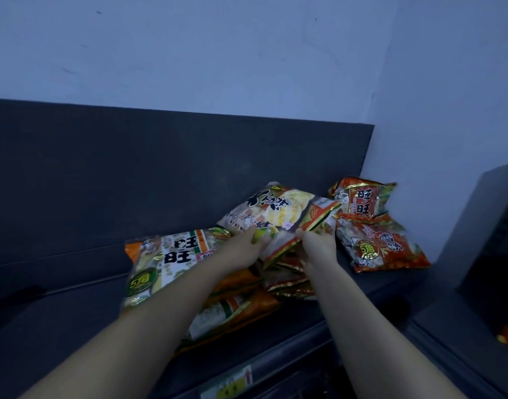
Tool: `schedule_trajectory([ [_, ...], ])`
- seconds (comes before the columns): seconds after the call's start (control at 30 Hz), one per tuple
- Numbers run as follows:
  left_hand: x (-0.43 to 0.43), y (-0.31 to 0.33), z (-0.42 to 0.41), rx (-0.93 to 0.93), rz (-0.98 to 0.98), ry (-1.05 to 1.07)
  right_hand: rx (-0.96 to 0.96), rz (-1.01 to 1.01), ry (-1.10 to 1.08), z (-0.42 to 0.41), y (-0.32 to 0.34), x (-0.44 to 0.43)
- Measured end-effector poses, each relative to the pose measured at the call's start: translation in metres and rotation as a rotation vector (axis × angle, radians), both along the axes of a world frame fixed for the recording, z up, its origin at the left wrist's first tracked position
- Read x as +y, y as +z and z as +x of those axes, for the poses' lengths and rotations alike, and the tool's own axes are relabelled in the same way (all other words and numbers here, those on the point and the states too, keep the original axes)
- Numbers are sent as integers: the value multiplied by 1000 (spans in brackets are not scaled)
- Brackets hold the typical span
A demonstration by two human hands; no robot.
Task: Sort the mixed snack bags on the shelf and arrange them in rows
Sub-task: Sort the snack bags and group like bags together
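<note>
A dark shelf [60,326] carries the bags at its right end, by the wall. Largest is the orange bag [172,260], lying flat at the left of the heap with its long axis running from near left to far right and its print upside down to the camera. The left forearm crosses over it. Another orange bag [235,312] lies below, partly covered.

The pale bag [278,211] is held in the middle of the heap, tilted, far end raised, with its long axis also running near left to far right. Two red bags [382,246] lie at the far right, overlapping, and more red ones [287,279] are stacked under the hands.

Both arms reach forward. The left hand [241,249] grips the pale bag's near left corner, thumb on top. The right hand [319,246] pinches its near right edge with curled fingers.
</note>
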State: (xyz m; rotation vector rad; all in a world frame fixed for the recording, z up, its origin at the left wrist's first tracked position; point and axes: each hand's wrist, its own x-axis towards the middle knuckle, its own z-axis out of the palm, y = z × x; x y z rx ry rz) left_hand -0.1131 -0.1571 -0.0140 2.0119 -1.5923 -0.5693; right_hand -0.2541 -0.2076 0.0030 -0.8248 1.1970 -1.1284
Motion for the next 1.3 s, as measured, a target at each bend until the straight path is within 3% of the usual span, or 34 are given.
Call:
schedule_trajectory([
  [0.2, -26, -15, 0, 128, -78, 70, 458, -370, -144, -7, -8, -17],
  [0.37, -47, -11, -20, 68, -69, -10, 1047, -466, -67, -10, -23, -40],
  [0.63, -49, -2, -13, -93, -46, -21, 1460, -671, 97, -9, -22, -65],
  [0.87, -13, 5, 35, -404, -48, 100, 1415, -910, 181, 30, -3, -49],
  [1.07, 58, 16, 94, -574, 48, 308, 1391, -1010, 467, 89, 9, -5],
  [1.3, 178, 23, 152, -703, 190, 573, 1186, -1215, 797, 170, -2, 69],
])
